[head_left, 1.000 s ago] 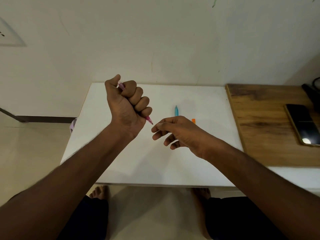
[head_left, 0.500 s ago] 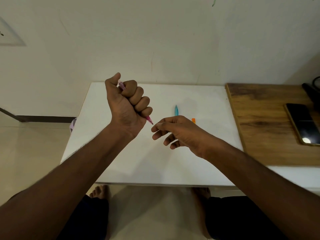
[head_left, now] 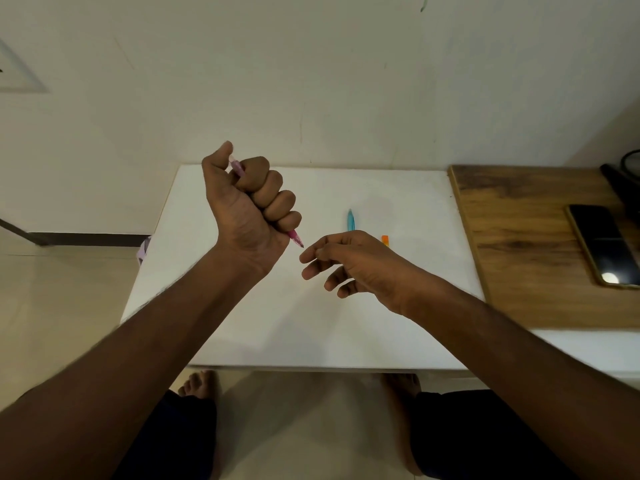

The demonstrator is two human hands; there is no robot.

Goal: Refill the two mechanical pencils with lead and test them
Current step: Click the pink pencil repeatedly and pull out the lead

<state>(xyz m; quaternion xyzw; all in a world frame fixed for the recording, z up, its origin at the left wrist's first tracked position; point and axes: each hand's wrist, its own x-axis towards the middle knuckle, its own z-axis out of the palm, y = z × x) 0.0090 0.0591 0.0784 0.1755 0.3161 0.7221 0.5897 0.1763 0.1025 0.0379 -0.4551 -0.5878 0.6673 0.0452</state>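
Sitting under both hands: white table [head_left: 398, 188], cream wall behind, wooden desk [head_left: 526, 244] right of right hand, phone [head_left: 602, 245] lying on it. Gripping pink pencil [head_left: 296, 238] in left hand [head_left: 249, 209] fist, tip pointing at right hand [head_left: 353, 263]. Pinching right thumb and forefinger at tip; contents too small to tell. Lying just beyond right hand: blue pencil [head_left: 350, 220], orange item [head_left: 385, 240].
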